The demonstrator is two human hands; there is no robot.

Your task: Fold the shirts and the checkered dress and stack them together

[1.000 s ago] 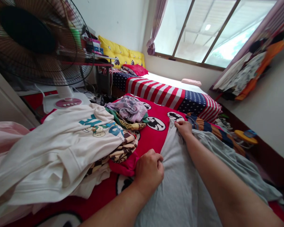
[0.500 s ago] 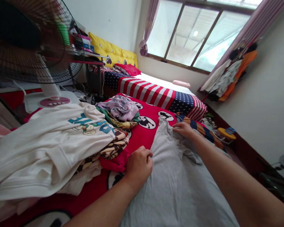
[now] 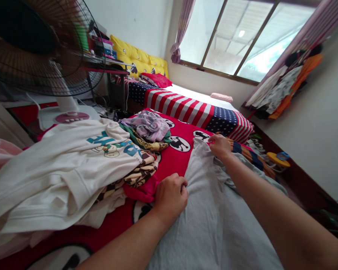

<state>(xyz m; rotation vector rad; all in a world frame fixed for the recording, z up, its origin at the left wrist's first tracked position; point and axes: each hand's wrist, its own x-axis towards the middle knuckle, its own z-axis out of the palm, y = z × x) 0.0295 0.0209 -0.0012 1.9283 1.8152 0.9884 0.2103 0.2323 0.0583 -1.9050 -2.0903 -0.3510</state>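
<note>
white walls [image 3: 135, 32] | daylit window [image 3: 224, 41] | mauve curtains [image 3: 183, 24] | stars-and-stripes bedding [image 3: 180, 106] | yellow padded headboard [image 3: 142, 56] | yellow stool [image 3: 278, 162]

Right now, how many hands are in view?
2: the left hand at the left edge of the grey cloth, the right hand near its far end. No others show.

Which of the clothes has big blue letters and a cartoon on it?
The white top, lying left of the left hand. Its blue lettering and cartoon set it apart; the grey garment at that hand looks plain.
</note>
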